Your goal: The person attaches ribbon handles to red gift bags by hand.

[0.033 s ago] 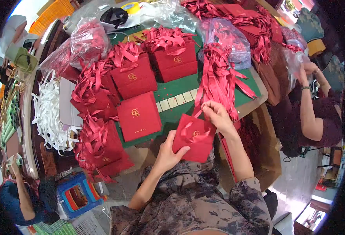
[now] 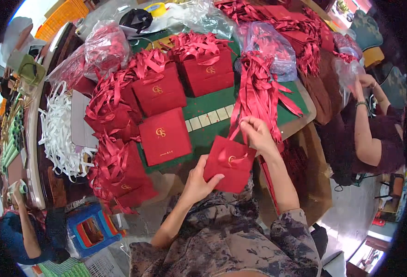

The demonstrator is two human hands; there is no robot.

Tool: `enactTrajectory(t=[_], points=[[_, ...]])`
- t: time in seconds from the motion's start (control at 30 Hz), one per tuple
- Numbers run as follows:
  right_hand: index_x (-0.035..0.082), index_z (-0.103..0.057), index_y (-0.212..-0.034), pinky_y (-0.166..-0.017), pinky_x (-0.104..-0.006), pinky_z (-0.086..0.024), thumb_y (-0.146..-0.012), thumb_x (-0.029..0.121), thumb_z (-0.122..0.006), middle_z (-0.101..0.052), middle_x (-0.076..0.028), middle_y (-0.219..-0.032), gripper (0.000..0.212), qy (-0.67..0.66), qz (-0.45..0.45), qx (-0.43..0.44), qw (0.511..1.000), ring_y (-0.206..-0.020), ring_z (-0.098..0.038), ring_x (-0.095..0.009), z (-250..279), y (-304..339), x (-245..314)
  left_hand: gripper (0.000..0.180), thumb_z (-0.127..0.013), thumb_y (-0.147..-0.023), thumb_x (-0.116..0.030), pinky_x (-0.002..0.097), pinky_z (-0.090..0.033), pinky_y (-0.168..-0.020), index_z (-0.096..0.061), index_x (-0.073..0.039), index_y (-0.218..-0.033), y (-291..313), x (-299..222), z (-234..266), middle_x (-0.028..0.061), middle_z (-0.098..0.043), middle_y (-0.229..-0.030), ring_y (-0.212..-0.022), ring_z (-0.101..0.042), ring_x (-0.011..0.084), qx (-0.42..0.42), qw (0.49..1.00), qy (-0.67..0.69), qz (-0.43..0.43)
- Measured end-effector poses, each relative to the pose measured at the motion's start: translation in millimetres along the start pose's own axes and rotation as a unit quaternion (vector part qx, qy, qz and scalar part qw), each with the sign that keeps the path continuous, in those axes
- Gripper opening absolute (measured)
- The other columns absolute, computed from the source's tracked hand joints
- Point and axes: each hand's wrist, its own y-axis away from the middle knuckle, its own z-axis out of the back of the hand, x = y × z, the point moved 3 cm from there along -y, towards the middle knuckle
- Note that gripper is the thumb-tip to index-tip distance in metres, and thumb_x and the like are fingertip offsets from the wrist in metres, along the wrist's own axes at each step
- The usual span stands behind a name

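Hands (image 2: 198,183) (image 2: 259,137) hold a red bag (image 2: 231,171); pinched ribbon (image 2: 234,134) seems partly hidden.

The head camera looked down from above the wearer and faced forward across the green-topped table (image 2: 198,106). It was quite near to the bare left hand (image 2: 199,182) and the bare right hand (image 2: 259,136), which appeared around the middle. The wearer's grey-brown patterned clothing (image 2: 222,235) came in from the lower edge. Because the fisheye lens was very wide, it reached also the orange plastic basket (image 2: 61,21), far at the upper left, and straight edges curved near the dark rim.
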Motion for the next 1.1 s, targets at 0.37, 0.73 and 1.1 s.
enactTrajectory(t=[0.37, 0.73, 1.1], points=[[0.005, -0.068, -0.111, -0.056, -0.0193, -0.035, -0.1, 0.022, -0.062, -0.056, 0.008, -0.08, 0.021, 0.152, 0.084, 0.005, 0.985, -0.068, -0.048, -0.001, -25, -26, -3, 0.056, -0.078, -0.086, -0.011, 0.0337, -0.047, -0.099, -0.049, 0.001, -0.132, 57, 8, 24, 0.0108, -0.062, -0.119, -0.113, -0.058, 0.0165, -0.049, 0.998, 0.049, -0.009], [0.001, -0.07, -0.111, -0.074, -0.0237, -0.048, -0.099, 0.012, -0.06, -0.068, -0.001, -0.096, 0.019, 0.149, 0.056, 0.052, 0.986, -0.085, -0.06, -0.008, -100, 34, -1, 0.076, -0.08, -0.083, -0.011, 0.0312, -0.047, -0.101, -0.038, 0.002, -0.145, 170, 66, 149, 0.0123, -0.059, -0.13, -0.116, -0.058, 0.0189, -0.397, 0.917, 0.044, 0.006], [-0.001, -0.069, -0.104, -0.074, -0.0282, -0.047, -0.097, 0.008, -0.06, -0.065, -0.009, -0.093, 0.014, 0.234, 0.115, 0.124, 0.957, -0.083, -0.06, -0.017, -137, 72, -6, 0.086, -0.074, -0.086, -0.013, 0.0438, -0.031, -0.113, -0.024, 0.001, -0.154, 174, 102, 127, 0.0228, -0.032, -0.148, -0.138, -0.034, 0.034, -0.561, 0.802, -0.207, 0.005]])
